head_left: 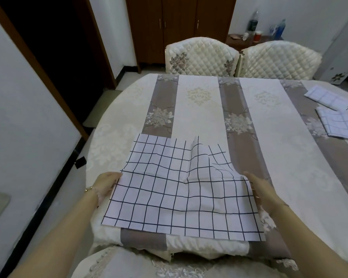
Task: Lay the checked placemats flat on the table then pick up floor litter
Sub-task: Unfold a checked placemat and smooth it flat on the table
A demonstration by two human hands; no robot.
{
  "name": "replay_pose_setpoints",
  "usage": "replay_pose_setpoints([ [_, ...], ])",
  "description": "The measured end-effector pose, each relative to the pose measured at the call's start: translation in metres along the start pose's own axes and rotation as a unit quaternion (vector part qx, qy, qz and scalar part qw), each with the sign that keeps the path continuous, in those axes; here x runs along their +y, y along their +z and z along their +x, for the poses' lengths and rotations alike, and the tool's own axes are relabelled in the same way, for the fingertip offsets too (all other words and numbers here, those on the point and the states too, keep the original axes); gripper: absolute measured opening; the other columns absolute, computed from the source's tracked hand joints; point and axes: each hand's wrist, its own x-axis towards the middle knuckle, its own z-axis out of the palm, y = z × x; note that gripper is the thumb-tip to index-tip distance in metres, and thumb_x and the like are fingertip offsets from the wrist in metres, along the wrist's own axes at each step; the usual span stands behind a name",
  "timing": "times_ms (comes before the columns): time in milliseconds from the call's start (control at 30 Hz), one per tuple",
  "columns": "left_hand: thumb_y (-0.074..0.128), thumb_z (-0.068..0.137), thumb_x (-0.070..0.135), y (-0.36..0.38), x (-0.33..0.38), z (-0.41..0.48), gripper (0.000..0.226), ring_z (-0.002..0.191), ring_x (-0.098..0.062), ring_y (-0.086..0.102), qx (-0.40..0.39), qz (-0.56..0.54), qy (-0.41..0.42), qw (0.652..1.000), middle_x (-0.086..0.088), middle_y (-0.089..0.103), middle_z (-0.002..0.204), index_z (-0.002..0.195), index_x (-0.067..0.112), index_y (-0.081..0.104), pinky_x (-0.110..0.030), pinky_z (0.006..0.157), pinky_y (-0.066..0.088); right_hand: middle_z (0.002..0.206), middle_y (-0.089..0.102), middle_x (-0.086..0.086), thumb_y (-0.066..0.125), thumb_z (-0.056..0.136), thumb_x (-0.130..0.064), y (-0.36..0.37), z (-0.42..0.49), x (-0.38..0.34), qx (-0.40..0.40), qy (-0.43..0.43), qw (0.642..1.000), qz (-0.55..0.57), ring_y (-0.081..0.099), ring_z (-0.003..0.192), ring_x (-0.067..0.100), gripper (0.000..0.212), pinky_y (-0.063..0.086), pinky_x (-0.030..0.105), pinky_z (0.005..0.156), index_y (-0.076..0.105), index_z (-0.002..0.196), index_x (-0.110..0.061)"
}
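A white placemat with a dark blue check [169, 193] lies spread on the near side of the round table [199, 109], with a raised fold across its far right part. My left hand [106, 186] grips its left edge, fingers tucked under the cloth. My right hand [261, 189] lies at the right edge, fingers straight and partly under the cloth. Two folded checked placemats sit at the far right of the table, one [327, 98] behind the other [339, 124]. A small dark scrap [79, 162] lies on the floor left of the table.
The table wears a cream and grey flowered cloth. Two quilted chairs [201, 57] stand at its far side, and another chair back [149, 265] is right below me. A dark wardrobe [179, 27] and a side table with bottles [253, 35] line the back wall. A dark doorway opens at the left.
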Motion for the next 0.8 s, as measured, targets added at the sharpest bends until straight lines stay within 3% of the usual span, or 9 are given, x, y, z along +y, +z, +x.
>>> replay_pose_setpoints([
  [67, 0.059, 0.088, 0.018, 0.008, 0.011, 0.011, 0.025, 0.075, -0.021, 0.059, 0.006, -0.003, -0.002, 1.0, -0.009, 0.063, 0.086, 0.108, 0.003, 0.061, -0.029, 0.066, 0.048, 0.057, 0.061, -0.014, 0.062, 0.103, -0.027, 0.007, 0.009, -0.007, -0.007, -0.001, 1.0, 0.017, 0.044, 0.07, 0.015, 0.02, 0.038, 0.026, 0.068, 0.058, 0.085, -0.019],
  [167, 0.064, 0.085, 0.024, 0.018, 0.017, 0.029, 0.036, 0.1, -0.033, 0.062, 0.034, 0.01, 0.0, 0.999, -0.017, 0.066, 0.109, 0.112, 0.001, 0.062, -0.042, 0.093, 0.049, 0.093, 0.069, 0.001, 0.064, 0.101, -0.014, 0.014, 0.026, -0.006, -0.003, -0.03, 0.999, 0.021, 0.055, 0.1, 0.024, 0.013, 0.041, 0.032, 0.093, 0.069, 0.111, -0.007],
  [267, 0.062, 0.086, 0.02, 0.025, 0.016, 0.039, 0.041, 0.114, -0.034, 0.055, 0.096, 0.035, 0.03, 0.994, -0.016, 0.06, 0.122, 0.12, -0.003, 0.058, -0.04, 0.101, 0.042, 0.067, 0.066, -0.003, 0.064, 0.102, -0.012, 0.01, 0.039, -0.001, 0.057, -0.025, 0.998, 0.017, 0.054, 0.08, 0.025, 0.013, 0.045, 0.031, 0.077, 0.071, 0.1, -0.001],
  [367, 0.061, 0.087, 0.019, 0.029, 0.01, 0.041, 0.035, 0.113, -0.035, 0.054, 0.15, 0.051, 0.047, 0.986, -0.019, 0.062, 0.119, 0.114, -0.002, 0.062, -0.039, 0.098, 0.042, 0.093, 0.063, 0.008, 0.064, 0.102, -0.011, 0.002, 0.045, 0.004, 0.102, -0.018, 0.994, 0.044, 0.052, 0.093, 0.027, 0.023, 0.044, 0.032, 0.087, 0.069, 0.12, 0.002],
  [500, 0.058, 0.088, 0.019, 0.033, 0.004, 0.039, 0.027, 0.099, -0.032, 0.055, 0.197, 0.077, 0.063, 0.975, -0.012, 0.062, 0.104, 0.107, 0.0, 0.063, -0.03, 0.082, 0.039, 0.094, 0.063, 0.014, 0.063, 0.102, -0.01, 0.002, 0.046, 0.008, 0.092, -0.038, 0.995, 0.024, 0.053, 0.071, 0.024, 0.019, 0.05, 0.008, 0.045, 0.069, 0.116, 0.002],
  [533, 0.057, 0.089, 0.019, 0.034, 0.005, 0.038, 0.027, 0.097, -0.03, 0.054, 0.207, 0.075, 0.064, 0.973, -0.012, 0.062, 0.105, 0.109, 0.001, 0.062, -0.029, 0.081, 0.038, 0.097, 0.066, 0.016, 0.063, 0.102, -0.011, 0.002, 0.048, 0.008, 0.087, -0.036, 0.995, 0.025, 0.056, 0.075, 0.026, 0.019, 0.052, 0.007, 0.047, 0.069, 0.114, 0.002],
  [633, 0.057, 0.09, 0.018, 0.037, 0.007, 0.03, 0.039, 0.111, -0.033, 0.051, 0.227, 0.101, 0.095, 0.964, -0.015, 0.053, 0.125, 0.125, 0.004, 0.049, -0.034, 0.089, 0.039, 0.116, 0.068, 0.019, 0.064, 0.102, -0.012, 0.0, 0.05, 0.01, 0.068, -0.034, 0.997, 0.013, 0.058, 0.101, 0.028, 0.035, 0.052, 0.031, 0.087, 0.065, 0.132, 0.007],
  [733, 0.059, 0.087, 0.012, 0.049, 0.003, 0.012, 0.042, 0.116, -0.037, 0.046, 0.263, 0.32, 0.232, 0.88, -0.018, 0.049, 0.128, 0.126, 0.004, 0.049, -0.045, 0.094, 0.042, 0.095, 0.065, 0.01, 0.066, 0.099, -0.006, -0.001, 0.044, 0.015, 0.054, -0.046, 0.997, -0.026, 0.057, 0.076, 0.02, 0.039, 0.051, 0.022, 0.072, 0.062, 0.136, 0.006],
  [800, 0.063, 0.081, 0.004, 0.067, -0.006, 0.002, 0.035, 0.109, -0.037, 0.054, 0.191, 0.402, 0.364, 0.818, -0.017, 0.06, 0.118, 0.115, 0.005, 0.06, -0.046, 0.091, 0.047, 0.082, 0.058, 0.001, 0.065, 0.099, -0.004, 0.0, 0.039, 0.019, 0.06, -0.054, 0.996, -0.032, 0.052, 0.069, 0.015, 0.036, 0.048, 0.009, 0.056, 0.062, 0.134, 0.004],
])
